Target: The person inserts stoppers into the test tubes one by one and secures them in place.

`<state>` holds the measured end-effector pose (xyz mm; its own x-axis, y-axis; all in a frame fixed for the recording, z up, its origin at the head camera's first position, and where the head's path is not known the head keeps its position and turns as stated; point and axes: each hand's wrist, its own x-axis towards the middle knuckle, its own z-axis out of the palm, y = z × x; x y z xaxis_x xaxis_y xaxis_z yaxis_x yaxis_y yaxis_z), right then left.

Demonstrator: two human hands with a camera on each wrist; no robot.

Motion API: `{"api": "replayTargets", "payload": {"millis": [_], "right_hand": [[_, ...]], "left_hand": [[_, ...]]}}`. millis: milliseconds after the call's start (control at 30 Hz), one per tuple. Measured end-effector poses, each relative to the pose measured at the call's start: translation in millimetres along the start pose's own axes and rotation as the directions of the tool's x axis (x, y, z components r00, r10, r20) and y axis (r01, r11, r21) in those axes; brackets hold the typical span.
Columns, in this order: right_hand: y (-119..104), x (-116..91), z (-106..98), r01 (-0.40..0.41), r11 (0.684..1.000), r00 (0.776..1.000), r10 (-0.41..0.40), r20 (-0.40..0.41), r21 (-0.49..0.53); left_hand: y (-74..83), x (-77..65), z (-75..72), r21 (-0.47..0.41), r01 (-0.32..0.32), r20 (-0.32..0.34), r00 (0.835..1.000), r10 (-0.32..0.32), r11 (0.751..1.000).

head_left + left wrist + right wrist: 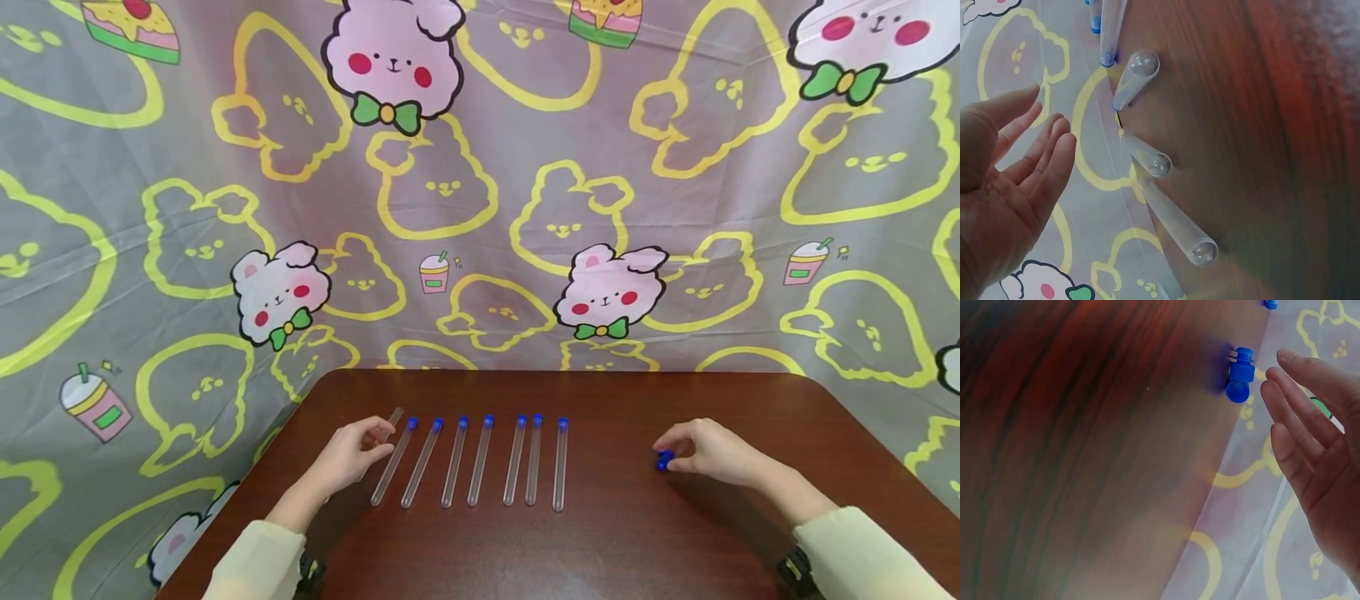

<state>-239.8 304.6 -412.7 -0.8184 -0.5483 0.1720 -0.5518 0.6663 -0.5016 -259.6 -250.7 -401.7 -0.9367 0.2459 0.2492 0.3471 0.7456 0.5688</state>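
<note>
Several clear test tubes (pixel 454 471) with blue caps lie in a row across the middle of the table. My left hand (pixel 350 454) hovers over the row's left end, fingers loosely bent and apart, overlapping an uncapped tube (pixel 397 414). In the left wrist view, two tubes (pixel 1175 215) without visible caps lie beyond the fingertips, and the hand (pixel 1019 162) holds nothing. To the right, a small cluster of blue caps (pixel 663 461) lies by the thumb and fingertips of my right hand (pixel 712 450). The right wrist view shows a gap between those caps (pixel 1241 375) and the loosely spread fingers.
The brown wooden table (pixel 600 550) has rounded far corners. A patterned cloth (pixel 510 208) hangs right behind it and down its left side. Another blue piece (pixel 1270 304) shows at the top edge of the right wrist view.
</note>
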Motion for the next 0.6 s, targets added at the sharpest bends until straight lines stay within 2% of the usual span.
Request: {"api": "replayTargets", "payload": {"millis": [267,433,600], "right_hand": [[2,1,4,-0.037,0.999,0.999,0.036,0.035,0.029],[4,0,7,-0.009,1.0,0.999,0.008,0.043,0.022],[7,-1,9,-0.027,0.999,0.997,0.024,0.072,0.043]], "left_hand": [[2.3,-8.4,-2.3,0.009,-0.062,0.0,0.998,0.062,0.998],[4.6,-14.5,-4.9,0.002,-0.068,0.003,0.998,0.068,0.998],[7.9,-20.2,-7.3,-0.015,-0.071,0.019,0.997,0.071,0.997]]}}
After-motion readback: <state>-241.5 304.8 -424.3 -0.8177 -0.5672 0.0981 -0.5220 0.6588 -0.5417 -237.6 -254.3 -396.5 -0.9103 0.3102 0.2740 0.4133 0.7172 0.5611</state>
